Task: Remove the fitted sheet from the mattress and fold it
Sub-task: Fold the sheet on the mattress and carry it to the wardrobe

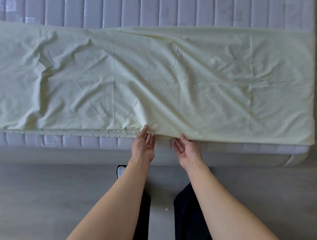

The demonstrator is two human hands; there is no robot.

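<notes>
- So the fitted sheet [156, 79] is already off the corners as far as we can see: it's lying as a long folded band across the bare quilted mattress [151, 6], which shows beyond the far edge and again in a strip just under our fingers.
- We'd call that first half done, sheet stripped and folded lengthwise at least once. You can see stacked layers at the near hem, just left of our left hand [143, 146].
- What's left, we reckon: folding that long strip down into a compact bundle. It's still pretty wrinkled, with a big ridge of creases well off to our left.
- Both forearms reach forward side by side, hands close together at the sheet's near edge.
- Left hand: palm turned inward, fingers straight and relaxed, fingertips touching the hem where the cloth bunches up a bit.
- Right hand [187, 152]: same idea, fingers extended, tips slipping under the lifted edge. Whether the thumb is pinching cloth there, we honestly can't tell, since the fabric hides it.
</notes>
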